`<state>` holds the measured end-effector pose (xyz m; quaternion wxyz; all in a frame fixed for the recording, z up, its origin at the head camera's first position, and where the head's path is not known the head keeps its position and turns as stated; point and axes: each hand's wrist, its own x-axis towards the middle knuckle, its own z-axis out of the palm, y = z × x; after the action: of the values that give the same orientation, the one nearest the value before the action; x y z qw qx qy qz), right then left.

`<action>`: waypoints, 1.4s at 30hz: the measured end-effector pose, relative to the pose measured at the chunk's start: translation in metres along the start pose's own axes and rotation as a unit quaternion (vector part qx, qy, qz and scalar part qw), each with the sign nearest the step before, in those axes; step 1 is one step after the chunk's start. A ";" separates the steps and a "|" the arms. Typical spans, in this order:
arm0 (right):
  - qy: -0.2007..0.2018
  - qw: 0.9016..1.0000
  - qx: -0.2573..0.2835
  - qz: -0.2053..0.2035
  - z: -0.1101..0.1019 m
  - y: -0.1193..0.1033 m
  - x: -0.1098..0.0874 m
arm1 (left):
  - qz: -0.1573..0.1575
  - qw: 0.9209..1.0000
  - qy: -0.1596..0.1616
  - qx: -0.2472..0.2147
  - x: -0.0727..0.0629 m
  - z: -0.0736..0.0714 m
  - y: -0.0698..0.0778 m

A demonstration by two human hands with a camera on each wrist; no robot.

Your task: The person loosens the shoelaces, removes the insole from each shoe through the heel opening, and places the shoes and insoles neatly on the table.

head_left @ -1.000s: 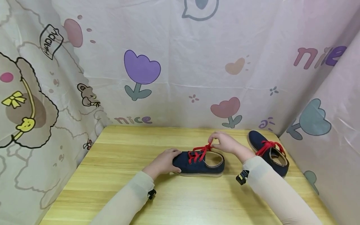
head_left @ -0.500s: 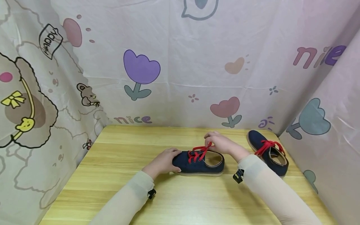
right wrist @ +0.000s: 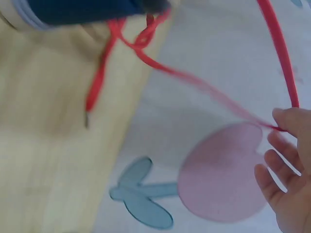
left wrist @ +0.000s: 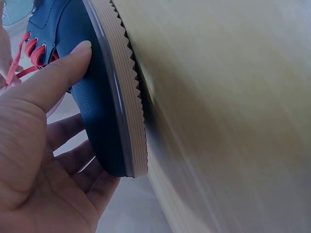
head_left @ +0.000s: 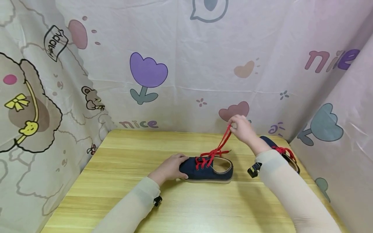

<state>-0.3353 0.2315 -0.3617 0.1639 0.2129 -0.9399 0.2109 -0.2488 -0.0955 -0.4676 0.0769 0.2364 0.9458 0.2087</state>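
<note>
A navy shoe (head_left: 193, 170) with red laces lies on its sole in the middle of the table, toe to the left. My left hand (head_left: 171, 166) grips its toe; in the left wrist view the thumb (left wrist: 73, 63) presses the upper and the fingers curl round the far side. Up and to the right of the shoe, my right hand (head_left: 242, 127) pinches a red shoelace (head_left: 223, 139) between thumb and fingertips. The lace runs taut down to the shoe's eyelets. Another lace end (right wrist: 95, 90) with a dark tip hangs loose beside the opening.
A second navy shoe (head_left: 268, 141) with tied red laces (head_left: 282, 149) stands at the table's right, partly behind my right forearm. The wooden table (head_left: 140, 144) ends against a printed curtain (head_left: 189, 71) at the back and sides.
My right hand has risen up and to the right from the knot, drawing the pinched lace out long. The loose lace end now shows. My left hand and the shoe have stayed put.
</note>
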 end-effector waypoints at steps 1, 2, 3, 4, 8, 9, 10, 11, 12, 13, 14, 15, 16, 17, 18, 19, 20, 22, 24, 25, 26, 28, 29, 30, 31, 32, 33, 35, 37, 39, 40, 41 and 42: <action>0.005 1.000 0.003 0.006 -0.006 0.002 0.002 | 0.000 1.000 0.000 0.000 0.000 0.000 0.000; 0.010 1.000 0.004 0.010 -0.011 0.003 0.004 | 0.000 1.000 0.000 -0.001 0.000 0.000 0.000; 0.016 1.000 0.005 0.012 -0.015 0.005 0.006 | 0.000 1.000 0.001 -0.002 0.000 0.000 0.000; 0.022 1.000 0.006 0.012 -0.019 0.007 0.008 | 0.000 1.000 0.001 -0.002 -0.001 0.000 0.000; 0.046 0.999 -0.008 0.016 -0.032 0.015 0.011 | 0.002 1.000 0.002 -0.002 -0.001 0.000 0.000; 0.052 0.998 -0.011 0.019 -0.034 0.018 0.012 | 0.003 1.000 0.002 -0.002 -0.001 0.000 0.000; 0.058 0.998 -0.016 0.024 -0.036 0.020 0.012 | 0.003 1.000 0.003 -0.001 -0.001 0.000 -0.001; 0.061 0.998 -0.019 0.030 -0.037 0.023 0.012 | 0.004 1.000 0.003 -0.001 0.000 0.000 -0.001; 0.061 0.997 -0.022 0.039 -0.038 0.026 0.012 | 0.003 1.000 0.003 0.000 0.000 0.001 -0.001; 0.061 0.997 -0.024 0.048 -0.040 0.029 0.011 | 0.004 1.000 0.002 0.000 0.000 0.001 0.000; 0.061 0.996 -0.025 0.056 -0.041 0.032 0.010 | 0.004 1.000 0.002 0.001 0.000 0.001 0.000; 0.062 0.995 -0.027 0.067 -0.042 0.035 0.010 | 0.003 1.000 0.001 0.001 0.000 0.001 0.000; 0.064 0.994 -0.027 0.079 -0.043 0.037 0.009 | 0.003 1.000 0.001 0.001 0.000 0.001 0.001; 0.068 0.993 -0.028 0.092 -0.044 0.040 0.008 | 0.003 1.000 0.000 0.002 0.000 0.001 0.001; 0.074 0.991 -0.030 0.104 -0.045 0.042 0.007 | 0.002 1.000 -0.001 0.001 0.000 0.001 0.001; 0.081 0.989 -0.030 0.116 -0.046 0.043 0.006 | 0.002 1.000 -0.002 0.000 0.000 0.001 0.002; 0.087 0.988 -0.031 0.126 -0.047 0.044 0.006 | 0.002 1.000 -0.002 0.000 0.000 0.001 0.002; 0.085 0.987 -0.026 0.136 -0.047 0.045 0.005 | 0.001 1.000 -0.001 0.000 0.000 0.001 0.002; 0.069 0.988 -0.025 0.134 -0.045 0.045 0.005 | 0.001 1.000 -0.001 0.003 0.000 0.000 0.001; 0.058 0.990 -0.023 0.130 -0.044 0.044 0.004 | 0.000 1.000 -0.001 0.004 0.000 0.000 0.001; 0.047 0.991 -0.020 0.127 -0.043 0.042 0.004 | 0.000 1.000 0.000 0.006 0.000 0.000 0.001; 0.031 0.992 -0.017 0.124 -0.041 0.039 0.004 | 0.000 1.000 0.000 0.006 -0.001 0.000 0.001; 0.029 0.992 -0.020 0.124 -0.040 0.038 0.004 | 0.000 1.000 0.000 0.005 -0.001 0.000 0.001; 0.027 0.991 -0.020 0.126 -0.039 0.036 0.003 | 0.000 1.000 0.000 0.004 -0.001 0.000 0.001; 0.023 0.992 -0.020 0.127 -0.038 0.035 0.003 | 0.000 1.000 0.000 0.002 -0.001 0.000 0.001; 0.018 0.991 -0.018 0.128 -0.036 0.034 0.003 | 0.001 1.000 0.001 0.001 -0.001 -0.001 0.001; 0.010 0.992 -0.018 0.128 -0.034 0.033 0.002 | 0.000 1.000 0.002 0.000 -0.001 -0.001 0.001; -0.012 0.992 -0.014 0.127 -0.029 0.032 0.001 | 0.000 1.000 0.002 -0.002 -0.001 -0.001 0.001; -0.039 0.991 -0.012 0.125 -0.022 0.031 -0.001 | -0.001 1.000 0.003 0.000 -0.002 -0.001 0.001; -0.060 0.991 -0.015 0.121 -0.015 0.030 -0.003 | -0.001 1.000 0.002 0.000 -0.002 0.000 0.001; -0.068 0.990 -0.017 0.119 -0.012 0.030 -0.004 | -0.001 1.000 0.003 0.001 -0.002 0.000 0.001; -0.072 0.990 -0.021 0.116 -0.009 0.030 -0.005 | 0.000 1.000 0.003 0.001 -0.002 0.000 0.001; -0.074 0.990 -0.025 0.114 -0.006 0.030 -0.006 | 0.001 1.000 0.003 0.001 -0.002 0.000 0.001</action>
<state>-0.3427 0.2611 -0.3688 0.0736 0.1157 -0.9725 0.1884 -0.2470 -0.0958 -0.4675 0.0733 0.2365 0.9462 0.2085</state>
